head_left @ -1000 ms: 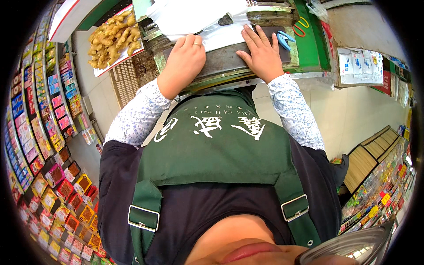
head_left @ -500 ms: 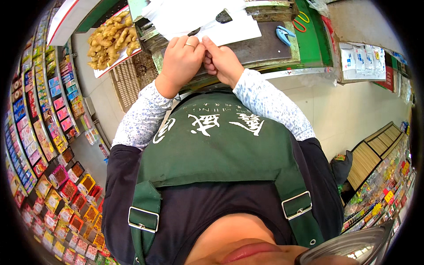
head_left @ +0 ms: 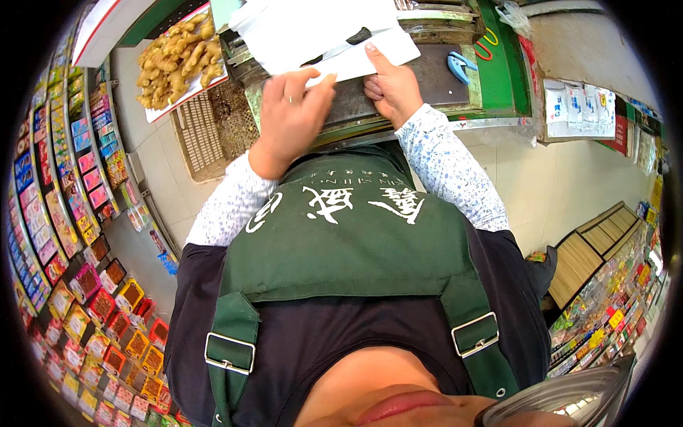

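Note:
A stack of white plastic bags (head_left: 341, 28) with dark gaps at its handle holes lies on a dark, worn flat surface (head_left: 434, 78). My right hand (head_left: 395, 91) is closed on the near right edge of the bags, thumb on top and fingers curled underneath. At their near left edge is my left hand (head_left: 295, 114), somewhat smeared by motion. Its fingers look apart over the white plastic, and a ring shows on one of them. To the right of the bags lies a small pale-blue hand tool (head_left: 462, 66), its kind unclear.
Ginger roots (head_left: 181, 60) are heaped at the far left, above a slatted plastic crate (head_left: 196, 135). Red and yellow loop handles (head_left: 486, 46) lie on the green surface. White packets (head_left: 580, 107) sit at right. Shelves of packaged goods (head_left: 99, 171) line the left.
My hands, together at the bag edge before, have parted. The right has moved right along the edge; the left has shifted slightly down. The bags' near edge lies more open between them.

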`<control>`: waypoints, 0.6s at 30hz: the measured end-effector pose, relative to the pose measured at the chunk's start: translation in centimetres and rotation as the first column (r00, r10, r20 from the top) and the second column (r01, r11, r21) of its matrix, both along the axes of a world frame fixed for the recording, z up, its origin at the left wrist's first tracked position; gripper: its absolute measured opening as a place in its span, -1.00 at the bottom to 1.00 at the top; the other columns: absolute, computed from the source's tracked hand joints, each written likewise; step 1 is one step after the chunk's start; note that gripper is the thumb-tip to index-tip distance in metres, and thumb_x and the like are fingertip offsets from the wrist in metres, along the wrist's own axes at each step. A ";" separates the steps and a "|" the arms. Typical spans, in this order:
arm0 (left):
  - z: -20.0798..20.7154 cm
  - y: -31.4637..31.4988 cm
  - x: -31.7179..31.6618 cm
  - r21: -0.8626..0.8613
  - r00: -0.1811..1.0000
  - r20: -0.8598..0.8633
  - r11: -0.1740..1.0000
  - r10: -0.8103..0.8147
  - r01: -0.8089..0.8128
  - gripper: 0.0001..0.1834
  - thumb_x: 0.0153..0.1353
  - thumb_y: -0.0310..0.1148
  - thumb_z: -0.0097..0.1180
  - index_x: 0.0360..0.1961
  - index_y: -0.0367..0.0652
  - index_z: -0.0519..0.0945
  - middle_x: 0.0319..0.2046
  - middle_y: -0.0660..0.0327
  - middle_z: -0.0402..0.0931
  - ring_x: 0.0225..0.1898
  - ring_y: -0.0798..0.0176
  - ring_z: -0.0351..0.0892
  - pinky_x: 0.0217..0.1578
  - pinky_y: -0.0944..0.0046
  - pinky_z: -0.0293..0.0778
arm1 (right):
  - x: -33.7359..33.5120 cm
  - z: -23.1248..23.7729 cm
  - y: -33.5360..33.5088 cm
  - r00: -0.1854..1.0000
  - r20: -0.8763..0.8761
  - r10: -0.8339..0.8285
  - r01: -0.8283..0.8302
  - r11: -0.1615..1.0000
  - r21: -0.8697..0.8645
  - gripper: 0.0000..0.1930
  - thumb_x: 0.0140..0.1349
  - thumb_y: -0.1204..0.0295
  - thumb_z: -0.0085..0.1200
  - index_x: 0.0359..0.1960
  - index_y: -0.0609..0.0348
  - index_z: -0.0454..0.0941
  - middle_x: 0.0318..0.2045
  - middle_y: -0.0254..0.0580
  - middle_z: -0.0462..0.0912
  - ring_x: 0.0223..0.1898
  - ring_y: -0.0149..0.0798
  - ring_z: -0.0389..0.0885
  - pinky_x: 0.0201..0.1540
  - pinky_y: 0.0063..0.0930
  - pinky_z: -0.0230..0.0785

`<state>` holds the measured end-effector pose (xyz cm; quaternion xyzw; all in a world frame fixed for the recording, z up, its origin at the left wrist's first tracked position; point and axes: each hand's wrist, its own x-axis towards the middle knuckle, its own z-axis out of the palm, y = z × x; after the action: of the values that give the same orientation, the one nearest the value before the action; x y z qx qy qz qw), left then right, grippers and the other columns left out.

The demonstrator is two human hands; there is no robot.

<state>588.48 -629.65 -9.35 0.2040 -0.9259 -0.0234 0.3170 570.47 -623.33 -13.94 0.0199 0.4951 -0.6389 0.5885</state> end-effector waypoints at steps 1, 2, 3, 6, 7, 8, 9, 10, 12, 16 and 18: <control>0.0 1.1 0.1 0.072 0.984 -0.110 0.986 -0.143 0.152 -0.59 -0.02 -0.40 0.40 -0.07 -0.06 0.67 -0.28 0.27 0.52 -0.29 0.20 0.52 -0.26 0.19 0.43 | 0.0 -0.3 0.1 0.999 0.041 0.025 -0.024 0.999 -0.032 -0.73 0.34 0.23 0.21 -0.42 0.05 0.44 -0.72 -0.50 0.30 -0.77 -0.55 0.13 -0.70 -0.63 -0.04; -0.9 2.3 0.2 0.092 0.947 -0.154 0.950 -0.283 0.299 -0.61 -0.01 -0.33 0.42 -0.10 -0.07 0.66 -0.28 0.26 0.52 -0.33 0.19 0.53 -0.33 0.18 0.45 | 0.2 -0.5 0.1 0.998 0.050 0.022 -0.021 0.999 -0.028 -0.73 0.34 0.23 0.21 -0.42 0.04 0.44 -0.72 -0.49 0.31 -0.77 -0.55 0.13 -0.70 -0.63 -0.03; -1.7 2.9 0.0 0.285 0.939 -0.066 0.895 -0.338 0.343 -0.65 0.01 -0.30 0.42 -0.14 -0.09 0.66 -0.31 0.24 0.51 -0.36 0.19 0.53 -0.36 0.19 0.45 | 0.4 -0.7 0.2 0.998 0.060 0.019 -0.018 1.000 -0.024 -0.73 0.35 0.23 0.21 -0.42 0.04 0.44 -0.71 -0.49 0.31 -0.76 -0.55 0.13 -0.70 -0.63 -0.02; -3.9 2.8 -2.8 0.957 0.989 -0.025 0.284 -0.147 0.066 -0.73 0.29 -0.20 0.25 -0.30 -0.21 0.57 -0.59 0.30 0.38 -0.54 0.33 0.41 -0.47 0.28 0.38 | 0.3 -0.2 0.4 0.997 0.080 -0.001 0.005 0.999 -0.051 -0.75 0.32 0.23 0.24 -0.37 0.10 0.50 -0.67 -0.46 0.39 -0.72 -0.52 0.20 -0.66 -0.59 -0.02; -3.6 2.3 -3.8 0.986 0.993 -0.112 -0.124 0.026 0.114 -0.73 0.33 -0.20 0.21 -0.34 -0.20 0.55 -0.61 0.32 0.35 -0.59 0.37 0.32 -0.53 0.33 0.28 | 0.4 0.7 0.4 0.997 0.067 -0.033 0.036 0.998 -0.049 -0.76 0.33 0.24 0.23 -0.35 0.11 0.51 -0.65 -0.44 0.42 -0.71 -0.52 0.22 -0.65 -0.60 0.00; -3.2 2.0 -4.6 0.841 0.969 -0.116 -0.497 0.216 0.212 -0.71 0.37 -0.19 0.17 -0.38 -0.19 0.53 -0.63 0.34 0.32 -0.65 0.42 0.23 -0.59 0.37 0.19 | 0.3 1.1 0.4 0.996 0.054 -0.065 0.068 0.997 -0.046 -0.76 0.33 0.24 0.23 -0.34 0.12 0.53 -0.63 -0.42 0.46 -0.70 -0.52 0.24 -0.65 -0.60 0.01; -3.4 2.5 -5.3 0.769 0.932 -0.104 -0.566 0.348 0.297 -0.70 0.38 -0.18 0.14 -0.44 -0.13 0.48 -0.63 0.34 0.31 -0.70 0.46 0.09 -0.63 0.43 0.03 | -0.5 0.0 0.8 0.994 0.104 -0.021 0.031 0.995 -0.092 -0.78 0.33 0.27 0.23 -0.28 0.17 0.56 -0.54 -0.38 0.55 -0.66 -0.53 0.31 -0.63 -0.61 0.04; -3.9 2.6 -5.3 0.750 0.915 -0.143 -0.563 0.376 0.348 -0.70 0.38 -0.19 0.13 -0.45 -0.12 0.47 -0.63 0.34 0.30 -0.70 0.46 0.10 -0.63 0.44 0.04 | -0.5 0.2 0.8 0.997 0.074 -0.013 0.018 0.997 -0.071 -0.78 0.32 0.28 0.24 -0.26 0.18 0.56 -0.51 -0.37 0.56 -0.65 -0.53 0.34 -0.63 -0.61 0.06; -5.0 2.5 -5.4 0.706 0.875 -0.217 -0.549 0.433 0.448 -0.70 0.38 -0.19 0.12 -0.46 -0.09 0.44 -0.63 0.35 0.29 -0.70 0.45 0.10 -0.63 0.44 0.05 | -0.4 0.7 0.6 1.000 0.017 0.008 -0.007 1.000 -0.028 -0.78 0.31 0.30 0.25 -0.23 0.20 0.57 -0.47 -0.35 0.60 -0.62 -0.53 0.38 -0.62 -0.61 0.10; -5.1 2.5 -6.1 0.778 0.858 -0.180 -0.464 0.480 0.423 -0.82 0.36 -0.27 0.13 -0.30 -0.15 0.53 -0.56 0.28 0.47 -0.62 0.43 0.30 -0.62 0.44 0.11 | -0.3 1.2 1.1 0.982 -0.189 0.033 -0.031 0.999 0.011 -0.76 0.32 0.25 0.24 -0.37 0.15 0.56 -0.67 -0.48 0.44 -0.70 -0.60 0.25 -0.65 -0.67 -0.01; -4.8 2.7 -6.1 0.815 0.874 -0.189 -0.425 0.448 0.394 -0.85 0.35 -0.31 0.14 -0.22 -0.17 0.55 -0.51 0.25 0.53 -0.55 0.41 0.41 -0.60 0.46 0.17 | -2.2 1.0 1.4 0.888 -0.451 0.091 -0.072 0.996 0.061 -0.71 0.28 0.22 0.27 -0.41 0.20 0.59 -0.65 -0.45 0.48 -0.67 -0.58 0.34 -0.62 -0.65 0.08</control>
<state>582.37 -626.99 -14.10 0.3846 -0.3346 -0.8343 0.2101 568.30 -621.88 -12.91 -0.1381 0.6324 -0.5900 0.4825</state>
